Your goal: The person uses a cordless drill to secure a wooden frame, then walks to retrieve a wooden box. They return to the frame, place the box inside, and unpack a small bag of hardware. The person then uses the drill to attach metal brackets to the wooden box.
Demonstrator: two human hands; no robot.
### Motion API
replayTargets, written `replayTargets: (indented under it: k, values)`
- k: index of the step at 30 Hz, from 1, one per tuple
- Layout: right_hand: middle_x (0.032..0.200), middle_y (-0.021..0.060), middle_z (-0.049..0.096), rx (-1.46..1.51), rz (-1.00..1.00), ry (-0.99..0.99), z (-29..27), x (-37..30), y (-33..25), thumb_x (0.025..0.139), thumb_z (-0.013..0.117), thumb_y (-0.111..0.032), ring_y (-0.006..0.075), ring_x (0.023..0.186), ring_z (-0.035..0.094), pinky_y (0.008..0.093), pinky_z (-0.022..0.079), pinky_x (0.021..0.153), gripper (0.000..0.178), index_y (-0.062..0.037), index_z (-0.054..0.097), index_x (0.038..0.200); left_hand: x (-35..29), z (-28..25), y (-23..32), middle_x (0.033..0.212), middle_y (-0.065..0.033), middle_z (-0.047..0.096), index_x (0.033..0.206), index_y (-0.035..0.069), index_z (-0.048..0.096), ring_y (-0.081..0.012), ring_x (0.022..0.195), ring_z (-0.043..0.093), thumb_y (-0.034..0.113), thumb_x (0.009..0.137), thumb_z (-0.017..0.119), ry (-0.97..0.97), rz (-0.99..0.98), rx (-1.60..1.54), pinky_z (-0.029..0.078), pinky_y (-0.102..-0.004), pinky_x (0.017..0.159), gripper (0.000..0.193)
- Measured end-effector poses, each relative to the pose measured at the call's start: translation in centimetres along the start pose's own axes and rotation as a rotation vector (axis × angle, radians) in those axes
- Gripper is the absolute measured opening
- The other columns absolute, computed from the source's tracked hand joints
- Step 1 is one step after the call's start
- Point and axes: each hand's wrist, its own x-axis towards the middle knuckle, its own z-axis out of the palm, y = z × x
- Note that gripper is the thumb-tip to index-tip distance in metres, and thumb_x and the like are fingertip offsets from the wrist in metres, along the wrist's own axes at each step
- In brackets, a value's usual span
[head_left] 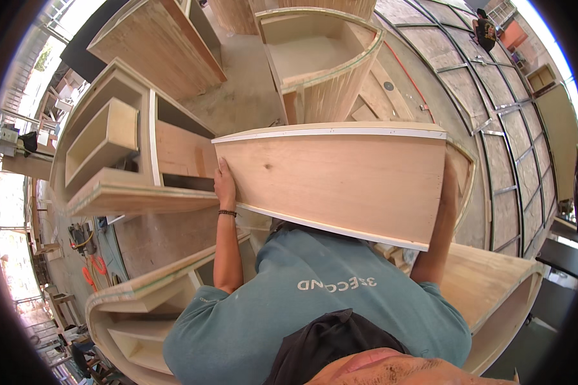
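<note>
A broad plywood panel (334, 179) with white strips along its long edges is held up in front of my chest, its wide face towards me. At the panel's left end, my left hand (224, 184) is closed on the edge, with the thumb lying on the face. My right hand (450, 183) is at the opposite end; its fingers are hidden behind the edge, and it supports that side. A dark beaded bracelet (227, 212) circles my left wrist. Just left of the panel stands an open wooden cabinet (153, 138) with a box-like drawer (103, 144) inside.
A curved-front cabinet (327, 83) stands beyond the panel, and another wooden cabinet (157, 51) is at far left. More curved units flank me, one at lower left (141, 321) and one at lower right (494, 289). Metal framing (469, 67) covers the right floor; a person (485, 32) crouches far off.
</note>
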Motion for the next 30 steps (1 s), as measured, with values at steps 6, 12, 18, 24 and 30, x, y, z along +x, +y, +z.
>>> replayTargets:
  k: [6,12,18,24,30]
  values:
    - [0.137,0.0145,0.059,-0.296,-0.305,-0.435,3.0,10.3,-18.4,0.1,0.059,-0.034,0.0214,0.124,0.059,0.0311,0.046,0.102,0.062,0.0066,0.047,0.145,4.4,7.8,7.6,0.119,-0.0177,0.066,0.128,-0.003,0.057,-0.0295,0.109,0.06,0.067,0.103,0.033,-0.161,0.239,-0.448,0.042,-0.0397,0.102,0.079]
    - [0.134,0.0157,0.06,-0.881,-0.559,-0.549,15.0,16.7,-36.0,0.099,0.06,-0.035,0.0207,0.124,0.058,0.0323,0.046,0.104,0.063,0.0071,0.048,0.143,2.6,17.2,18.2,0.131,-0.0148,0.062,0.141,-0.001,0.05,-0.024,0.114,0.063,0.074,0.099,0.032,-0.379,0.03,-0.914,0.05,-0.0348,0.097,0.088]
    - [0.118,0.0104,0.069,-0.664,-0.346,-0.776,26.9,18.8,-40.4,0.102,0.06,-0.028,0.0124,0.101,0.068,0.0255,0.056,0.085,0.045,0.0076,0.06,0.129,4.8,19.4,21.8,0.14,-0.0104,0.056,0.152,0.007,0.041,-0.0227,0.124,0.059,0.077,0.098,0.028,-0.64,-0.032,-1.072,0.052,-0.0343,0.1,0.089]
    - [0.118,0.0127,0.069,-0.62,-0.449,-0.866,30.1,23.5,-39.7,0.103,0.055,-0.038,0.0143,0.097,0.069,0.025,0.055,0.087,0.054,0.0083,0.059,0.13,8.0,20.6,22.3,0.138,-0.0104,0.057,0.152,0.007,0.04,-0.0225,0.122,0.06,0.076,0.098,0.027,-0.709,-0.048,-1.084,0.053,-0.0337,0.099,0.088]
    - [0.136,0.0145,0.06,-0.193,-0.437,-0.612,28.4,27.6,-31.6,0.102,0.044,-0.056,0.0234,0.125,0.056,0.0392,0.043,0.107,0.073,0.0045,0.05,0.143,10.0,19.4,23.6,0.138,-0.0123,0.057,0.15,0.004,0.04,-0.0235,0.117,0.062,0.073,0.1,0.032,-0.551,-0.039,-1.109,0.053,-0.0342,0.098,0.087]
